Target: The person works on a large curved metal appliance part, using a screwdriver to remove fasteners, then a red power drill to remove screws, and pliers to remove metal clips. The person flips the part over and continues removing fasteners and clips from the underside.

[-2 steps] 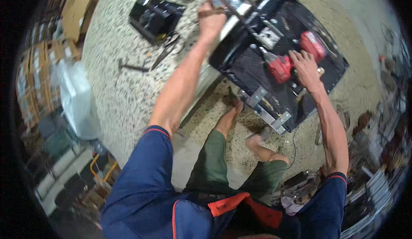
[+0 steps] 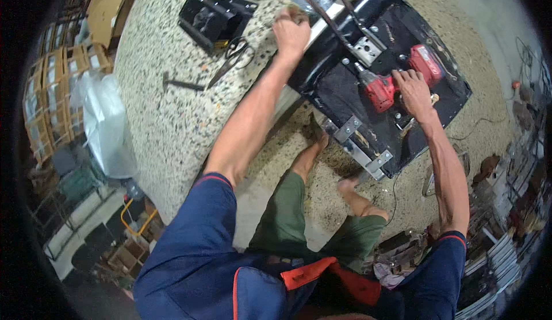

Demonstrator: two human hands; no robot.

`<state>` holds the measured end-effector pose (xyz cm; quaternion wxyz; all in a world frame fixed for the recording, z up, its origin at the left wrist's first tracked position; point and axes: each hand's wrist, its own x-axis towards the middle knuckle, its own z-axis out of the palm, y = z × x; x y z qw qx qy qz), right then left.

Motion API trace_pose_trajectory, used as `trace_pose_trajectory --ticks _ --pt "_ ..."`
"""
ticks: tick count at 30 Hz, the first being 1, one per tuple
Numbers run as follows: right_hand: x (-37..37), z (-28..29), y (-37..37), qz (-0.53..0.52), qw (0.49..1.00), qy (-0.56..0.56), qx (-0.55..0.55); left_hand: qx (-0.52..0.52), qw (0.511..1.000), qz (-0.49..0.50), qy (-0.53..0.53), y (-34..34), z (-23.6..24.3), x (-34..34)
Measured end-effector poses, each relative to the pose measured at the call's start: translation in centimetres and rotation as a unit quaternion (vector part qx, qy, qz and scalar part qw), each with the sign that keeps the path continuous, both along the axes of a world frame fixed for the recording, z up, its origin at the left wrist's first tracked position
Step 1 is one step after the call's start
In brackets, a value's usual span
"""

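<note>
On a black padded board [image 2: 339,90] with metal brackets [image 2: 369,50] lies a red cordless drill [image 2: 379,93]. My right hand [image 2: 413,93] has its fingers curled over the drill's grip. Beyond the board's left edge, near a metal rail, my left hand [image 2: 292,35] is closed, and what it may hold is too small and shaded to make out. On the speckled worktop [image 2: 155,119] left of that hand lie scissors [image 2: 227,61], a small dark hammer-shaped tool [image 2: 184,84] and a black metal bracket assembly [image 2: 213,21].
Stacked cardboard boxes [image 2: 52,104] and a wrapped pale bundle [image 2: 106,130] stand left of the worktop. A yellow trolley handle [image 2: 135,228] is lower left. Clutter and metal tubing [image 2: 491,262] lie along the right, with a cable on the floor. My bare feet and legs show below the board.
The whole view has shifted slightly. Both hands keep much the same positions relative to the board and drill.
</note>
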<state>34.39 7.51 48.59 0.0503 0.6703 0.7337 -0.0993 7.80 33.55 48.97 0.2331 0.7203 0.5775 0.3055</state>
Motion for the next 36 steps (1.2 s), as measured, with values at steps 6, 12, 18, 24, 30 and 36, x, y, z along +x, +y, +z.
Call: trace_pose_trajectory --ticks 6,12,18,24,30,36 --pt "2.1 -3.9 3.5 0.075 0.996 0.010 -0.042 -0.483 0.865 -0.038 -0.129 -14.6 -0.8 -0.1" --pt "2.6 -2.6 2.8 0.096 0.995 0.014 -0.035 -0.616 0.722 0.057 -0.310 -16.1 -5.4 4.8" --pt "-2.8 4.4 -2.8 0.064 0.995 0.078 -0.009 -0.513 0.772 0.114 -0.356 -20.5 -5.9 4.4" --pt "-7.4 9.4 -14.9 -0.137 0.949 0.231 -0.167 -0.678 0.547 0.203 -0.447 -29.9 1.8 2.7" --pt "-11.9 8.8 -25.0 -0.390 0.782 0.445 -0.198 -0.734 0.507 0.251 -0.377 -38.4 -1.5 2.9" --pt "-15.1 5.6 -28.4 -0.445 0.814 0.338 -0.158 -0.779 0.422 0.281 -0.370 -41.0 -3.1 5.1"
